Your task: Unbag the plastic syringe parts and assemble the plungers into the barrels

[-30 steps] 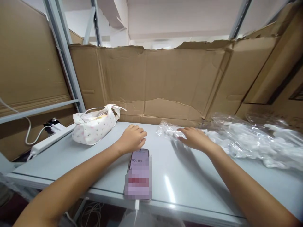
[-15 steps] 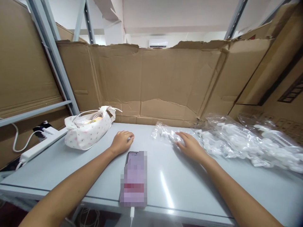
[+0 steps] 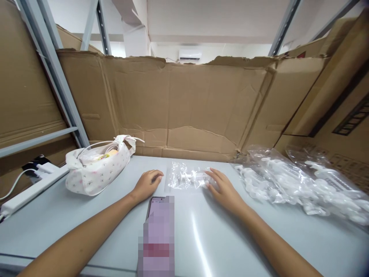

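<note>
A small clear plastic packet with white plastic parts inside lies on the grey table, between my two hands. My right hand lies flat, fingers spread, its fingertips touching the packet's right end. My left hand rests loosely curled on the table just left of the packet, holding nothing. A phone lies screen-up near the front edge, below my left hand.
A pile of several similar clear packets covers the table's right side. A white patterned pouch sits at the left, with a white power strip beyond it. Cardboard walls and metal shelf posts enclose the table.
My right hand has slid one packet leftward away from the pile toward the table's middle. My left hand has stayed beside the phone. The camera has tilted slightly.
</note>
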Action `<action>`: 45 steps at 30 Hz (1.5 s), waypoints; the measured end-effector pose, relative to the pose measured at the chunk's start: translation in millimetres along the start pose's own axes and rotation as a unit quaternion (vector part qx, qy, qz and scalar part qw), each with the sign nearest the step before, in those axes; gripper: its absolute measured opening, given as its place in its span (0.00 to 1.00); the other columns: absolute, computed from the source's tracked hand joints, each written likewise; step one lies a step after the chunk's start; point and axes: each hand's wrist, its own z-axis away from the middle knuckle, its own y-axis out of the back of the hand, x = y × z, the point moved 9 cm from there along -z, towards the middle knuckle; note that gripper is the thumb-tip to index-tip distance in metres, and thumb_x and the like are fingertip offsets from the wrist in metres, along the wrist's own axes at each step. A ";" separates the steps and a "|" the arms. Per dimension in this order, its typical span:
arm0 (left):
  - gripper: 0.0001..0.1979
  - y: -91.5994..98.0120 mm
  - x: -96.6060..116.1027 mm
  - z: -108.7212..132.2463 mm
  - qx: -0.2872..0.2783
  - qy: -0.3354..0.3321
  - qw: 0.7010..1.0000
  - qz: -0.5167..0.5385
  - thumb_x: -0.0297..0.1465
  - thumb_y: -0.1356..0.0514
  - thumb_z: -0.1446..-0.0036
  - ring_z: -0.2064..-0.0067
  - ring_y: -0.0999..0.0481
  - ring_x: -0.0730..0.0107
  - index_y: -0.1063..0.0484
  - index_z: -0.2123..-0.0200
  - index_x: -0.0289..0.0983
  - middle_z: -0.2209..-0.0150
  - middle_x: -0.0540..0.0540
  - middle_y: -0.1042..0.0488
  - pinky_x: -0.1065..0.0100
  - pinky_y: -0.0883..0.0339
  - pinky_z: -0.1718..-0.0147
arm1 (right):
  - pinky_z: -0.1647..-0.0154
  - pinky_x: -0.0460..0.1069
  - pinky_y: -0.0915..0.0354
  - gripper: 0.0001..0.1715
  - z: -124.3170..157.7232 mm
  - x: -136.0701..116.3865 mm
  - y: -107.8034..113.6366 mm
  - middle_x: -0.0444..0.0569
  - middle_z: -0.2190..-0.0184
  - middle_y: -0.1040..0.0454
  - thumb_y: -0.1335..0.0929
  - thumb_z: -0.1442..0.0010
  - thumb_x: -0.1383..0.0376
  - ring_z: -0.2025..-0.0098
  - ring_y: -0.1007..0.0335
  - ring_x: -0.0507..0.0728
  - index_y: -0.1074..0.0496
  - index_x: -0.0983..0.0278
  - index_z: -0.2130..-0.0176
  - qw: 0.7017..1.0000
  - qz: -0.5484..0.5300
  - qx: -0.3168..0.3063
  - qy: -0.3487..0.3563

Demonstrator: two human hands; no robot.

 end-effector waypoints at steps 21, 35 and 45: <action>0.17 -5.3 45.3 14.3 -0.064 -0.127 0.986 -0.089 0.34 0.53 0.35 0.42 0.34 0.61 0.27 0.52 0.43 0.44 0.47 0.29 0.56 0.45 0.43 | 0.36 0.58 0.48 0.28 11.4 -12.2 -18.6 0.51 0.37 0.41 0.40 0.37 0.55 0.35 0.48 0.61 0.40 0.59 0.39 0.991 -0.127 -0.044 -0.015; 0.08 37.9 -48.6 -13.0 0.016 0.093 0.980 -0.175 0.31 0.44 0.48 0.57 0.28 0.46 0.26 0.73 0.37 0.69 0.37 0.24 0.49 0.43 0.53 | 0.39 0.59 0.45 0.28 12.2 -11.5 -27.0 0.53 0.40 0.35 0.38 0.39 0.58 0.37 0.44 0.63 0.35 0.60 0.41 0.993 -0.069 -0.099 -0.006; 0.13 42.0 -36.0 -24.7 0.056 0.214 0.970 0.101 0.39 0.46 0.44 0.62 0.26 0.62 0.35 0.59 0.38 0.65 0.44 0.28 0.61 0.32 0.61 | 0.42 0.59 0.40 0.29 4.5 10.8 -12.1 0.54 0.42 0.33 0.37 0.40 0.57 0.41 0.37 0.63 0.37 0.60 0.41 0.967 -0.209 -0.082 -0.119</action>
